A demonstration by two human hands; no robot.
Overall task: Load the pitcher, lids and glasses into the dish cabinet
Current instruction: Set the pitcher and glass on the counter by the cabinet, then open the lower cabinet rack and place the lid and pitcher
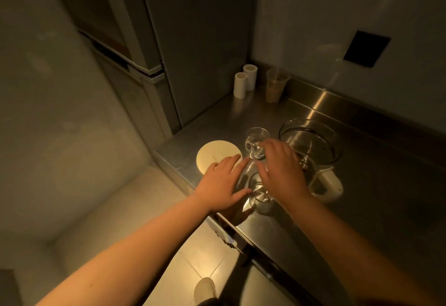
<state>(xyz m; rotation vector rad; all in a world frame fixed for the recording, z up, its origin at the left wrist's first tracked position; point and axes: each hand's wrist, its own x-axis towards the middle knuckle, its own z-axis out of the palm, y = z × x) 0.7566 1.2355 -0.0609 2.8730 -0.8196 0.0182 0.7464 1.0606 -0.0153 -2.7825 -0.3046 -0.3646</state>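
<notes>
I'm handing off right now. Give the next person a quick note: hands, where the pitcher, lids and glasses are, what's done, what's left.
Left hand: open, fingers spread beside the near glass.
Right hand: open, over the far glass, not gripping yet.
Pitcher, white handle toward you, stands on the counter right of the glasses.
One round lid lies flat at the counter's left edge.
Done: nothing visibly loaded.
Left: carry everything to the cabinet.

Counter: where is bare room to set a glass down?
Bare steel lies between the white rolls, the brown drink cup and the upright glass. Crowded near the front edge: cream lid, both hands, glasses, pitcher.
</notes>
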